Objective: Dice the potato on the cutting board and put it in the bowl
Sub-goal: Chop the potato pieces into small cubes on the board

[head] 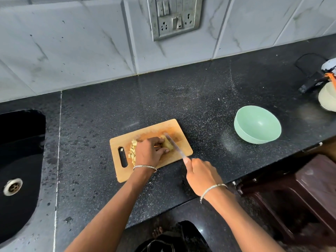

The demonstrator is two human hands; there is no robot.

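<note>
Head camera: left grip (149, 151) is curling round the potato (166, 144) on the cutting board (160, 129); right grip (201, 176) is clenching the knife (175, 145), blade slicing just beside the left grip. I'd be keeping knuckles forward, tips tucked. Bowl (238, 124) is sitting empty beyond the right grip.

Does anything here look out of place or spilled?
One potato cube sits in the cutting board handle slot, apart from the pile of cubes. Otherwise nothing stands out.
</note>
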